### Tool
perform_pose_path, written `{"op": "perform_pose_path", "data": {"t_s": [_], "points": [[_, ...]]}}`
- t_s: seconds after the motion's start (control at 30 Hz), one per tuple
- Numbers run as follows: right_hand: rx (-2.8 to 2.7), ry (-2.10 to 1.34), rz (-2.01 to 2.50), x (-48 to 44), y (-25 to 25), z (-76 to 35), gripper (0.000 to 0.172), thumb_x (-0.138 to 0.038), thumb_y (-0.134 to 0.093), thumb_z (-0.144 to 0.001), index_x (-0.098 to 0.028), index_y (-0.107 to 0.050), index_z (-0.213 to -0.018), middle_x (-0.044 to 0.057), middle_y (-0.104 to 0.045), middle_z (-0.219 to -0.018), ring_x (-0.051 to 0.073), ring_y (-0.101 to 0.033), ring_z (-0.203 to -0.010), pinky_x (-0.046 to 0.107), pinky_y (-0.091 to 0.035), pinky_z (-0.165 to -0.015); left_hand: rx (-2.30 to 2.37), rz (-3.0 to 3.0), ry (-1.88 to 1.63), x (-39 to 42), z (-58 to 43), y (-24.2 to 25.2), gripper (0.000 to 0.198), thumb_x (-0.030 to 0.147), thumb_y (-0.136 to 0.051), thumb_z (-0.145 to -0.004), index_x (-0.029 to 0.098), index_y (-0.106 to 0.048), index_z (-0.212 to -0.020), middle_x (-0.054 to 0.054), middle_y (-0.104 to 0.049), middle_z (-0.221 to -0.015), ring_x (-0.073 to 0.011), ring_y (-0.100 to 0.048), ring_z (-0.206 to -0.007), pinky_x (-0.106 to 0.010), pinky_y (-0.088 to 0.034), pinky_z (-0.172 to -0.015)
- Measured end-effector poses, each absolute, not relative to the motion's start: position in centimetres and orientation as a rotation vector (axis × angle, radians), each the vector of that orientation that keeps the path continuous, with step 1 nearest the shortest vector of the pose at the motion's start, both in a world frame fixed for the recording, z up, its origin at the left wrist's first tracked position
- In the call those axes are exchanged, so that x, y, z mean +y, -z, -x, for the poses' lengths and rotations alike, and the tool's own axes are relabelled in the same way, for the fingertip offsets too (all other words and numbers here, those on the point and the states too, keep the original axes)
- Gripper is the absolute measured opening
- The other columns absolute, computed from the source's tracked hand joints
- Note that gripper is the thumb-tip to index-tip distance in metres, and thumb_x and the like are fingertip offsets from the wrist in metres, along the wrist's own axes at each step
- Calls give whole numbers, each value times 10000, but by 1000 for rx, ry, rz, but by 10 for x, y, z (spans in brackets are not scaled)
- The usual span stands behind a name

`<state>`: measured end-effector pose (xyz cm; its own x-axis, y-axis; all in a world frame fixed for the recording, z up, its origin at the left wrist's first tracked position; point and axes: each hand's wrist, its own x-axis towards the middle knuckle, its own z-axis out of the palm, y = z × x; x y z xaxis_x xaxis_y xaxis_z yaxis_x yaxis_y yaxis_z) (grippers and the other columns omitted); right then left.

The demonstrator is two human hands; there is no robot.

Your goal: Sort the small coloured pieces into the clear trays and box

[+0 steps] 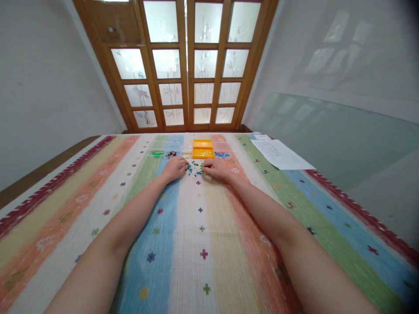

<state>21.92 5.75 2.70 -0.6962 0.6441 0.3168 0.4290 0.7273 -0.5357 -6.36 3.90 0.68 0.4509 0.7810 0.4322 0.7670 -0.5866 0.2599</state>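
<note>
A small heap of mixed coloured beads (194, 168) lies on the striped cloth far ahead of me. My left hand (175, 168) rests on the cloth at the left of the heap, fingers curled and pinched at its edge. My right hand (214, 168) lies at the right of the heap, fingers bent toward the beads. What either pinch holds is too small to see. Just behind the heap stands a yellow tray (203, 149) with pale beads in it, flanked by clear compartments holding green beads (157, 153), dark red beads (170, 154) and blue beads (222, 154).
The striped tablecloth (196, 244) covers the whole table. A printed paper sheet (280, 154) lies at the far right. Wooden doors with frosted glass (188, 65) stand beyond the table's far edge. A glass pane (343, 135) leans along the right wall.
</note>
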Motion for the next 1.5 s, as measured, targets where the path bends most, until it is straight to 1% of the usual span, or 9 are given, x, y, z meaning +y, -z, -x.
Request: {"op": "perform_pose_path", "data": {"t_s": [0.1, 0.2, 0.37, 0.5, 0.67, 0.93, 1.2, 1.3, 1.5], "points": [[-2544, -588, 816, 54, -25, -215, 135, -220, -629, -894, -185, -760, -897, 23, -725, -852, 169, -604, -767, 264, -414, -710, 1343, -2703, -774, 38, 61, -6, 255, 254, -556, -991, 208, -787, -1090, -94, -748, -1139, -261, -646, -1119, -431, -487, -1059], [-2621, -522, 845, 52, -21, -210, 155, -180, -665, -871, -197, -764, -989, 20, -729, -870, 168, -595, -757, 260, -403, -704, 1304, -2717, -745, 38, 60, -4, 259, 236, -564, -976, 220, -785, -1109, -86, -742, -1163, -252, -641, -1140, -421, -489, -1066], [-2596, -508, 793, 55, -14, -206, 124, -160, -635, -918, -190, -746, -964, 49, -740, -954, 188, -625, -856, 276, -441, -794, 1187, -2784, -685, 33, 53, -7, 327, 260, -577, -986, 231, -753, -1259, -91, -705, -1326, -260, -586, -1278, -441, -439, -1152], [-2480, -543, 816, 60, -9, -208, 102, -201, -614, -959, -182, -714, -945, 53, -730, -939, 188, -629, -859, 281, -456, -797, 1065, -2830, -611, 30, 48, -9, 352, 288, -536, -1018, 237, -744, -1297, -91, -708, -1344, -261, -562, -1318, -454, -404, -1190], [-2191, -448, 1029, 73, -5, -218, 149, -244, -553, -983, -190, -692, -987, 59, -738, -961, 198, -640, -869, 296, -464, -806, 1066, -2816, -531, 29, 45, -12, 384, 294, -474, -1045, 245, -750, -1307, -72, -716, -1363, -254, -562, -1326, -447, -373, -1216], [-1799, -348, 1214, 111, 5, -252, 238, -282, -523, -927, -183, -726, -1003, 81, -759, -998, 228, -664, -901, 350, -509, -868, 1073, -2807, -555, 26, 42, -14, 398, 303, -445, -1058, 227, -758, -1291, -81, -721, -1364, -260, -562, -1319, -442, -371, -1207], [-1790, -149, 1334, 129, 5, -282, 421, -156, -473, -913, -162, -763, -1218, 132, -751, -1258, 291, -663, -1154, 411, -494, -1031, 1103, -2828, -501, 27, 40, -9, 426, 284, -403, -1075, 208, -710, -1359, -95, -678, -1422, -254, -532, -1364, -430, -361, -1224], [-1817, -141, 1407, 129, 5, -287, 445, -159, -514, -904, -188, -768, -1269, 112, -755, -1270, 302, -670, -1153, 409, -498, -1019, 1106, -2807, -523, 27, 40, -8, 423, 284, -396, -1079, 218, -705, -1360, -95, -675, -1422, -253, -536, -1360, -437, -376, -1217], [-1747, -98, 1493, 132, 9, -290, 427, -169, -463, -951, -181, -788, -1227, 119, -767, -1243, 292, -678, -1133, 394, -491, -996, 1104, -2789, -626, 29, 42, -7, 423, 239, -409, -1060, 195, -675, -1386, -111, -642, -1460, -247, -519, -1394, -450, -375, -1234]]}}
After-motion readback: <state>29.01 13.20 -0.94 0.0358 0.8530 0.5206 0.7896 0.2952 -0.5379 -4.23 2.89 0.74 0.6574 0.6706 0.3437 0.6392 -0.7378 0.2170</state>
